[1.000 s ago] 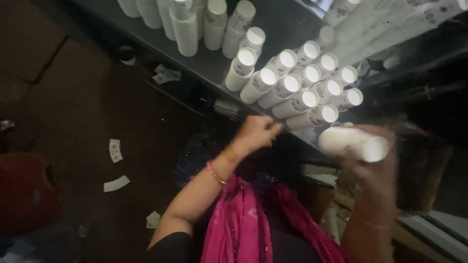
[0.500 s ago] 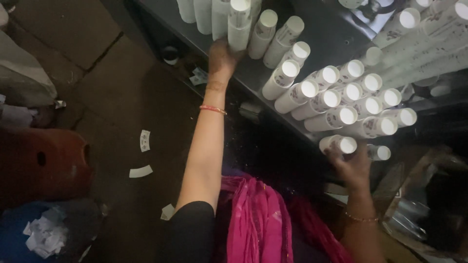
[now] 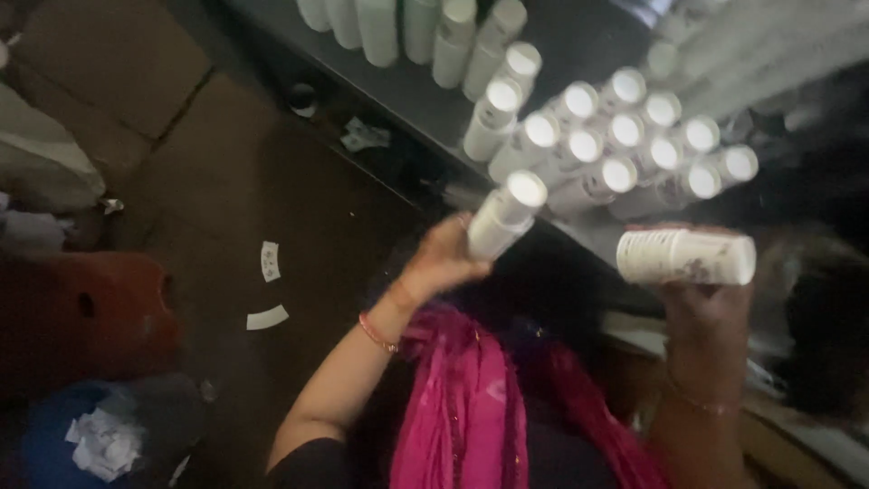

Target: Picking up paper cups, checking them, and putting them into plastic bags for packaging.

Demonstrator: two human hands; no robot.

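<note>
Below shelf edge: left hand (image 3: 445,261) raised, gripping white bottle (image 3: 507,215); right hand (image 3: 711,303) clasping sideways bottle (image 3: 685,256).

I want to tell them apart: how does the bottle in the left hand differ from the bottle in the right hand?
The left-hand bottle stands tilted with its round cap toward the camera; the right-hand bottle lies sideways, level. The left-hand bottle is gripped from below by the left hand; the right-hand bottle rests on top of the right hand, showing a printed side. Both are white cylinders.
</note>
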